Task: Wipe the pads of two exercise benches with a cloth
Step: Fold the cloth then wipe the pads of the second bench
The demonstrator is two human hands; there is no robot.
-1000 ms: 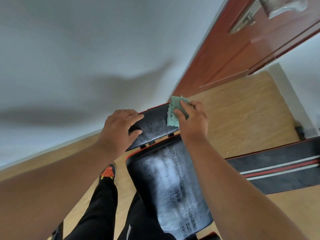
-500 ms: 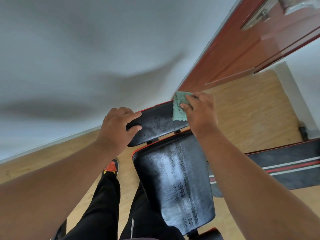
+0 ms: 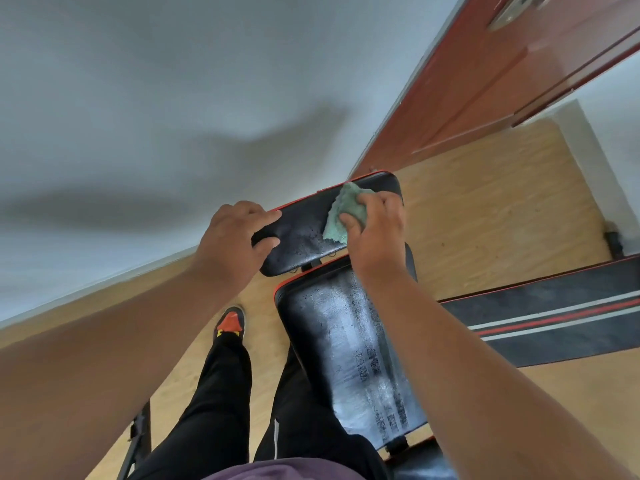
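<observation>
Green cloth (image 3: 346, 216), crumpled, is held in the right hand (image 3: 375, 233) grip and pressed on the small pad (image 3: 304, 237), black with red piping and speckled. The pad's left end is clasped by the left hand (image 3: 232, 244). Below lies the long pad (image 3: 346, 348), streaked grey. Since a second ago, the cloth has been drawn inward from the far corner.

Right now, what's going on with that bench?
A person is wiping an exercise bench. The right hand presses a green cloth against the small end pad, near its right side, while the left hand grips the pad's left end to steady it. The long pad nearer the person shows pale streaks. A second bench lies on the floor to the right, untouched.
</observation>
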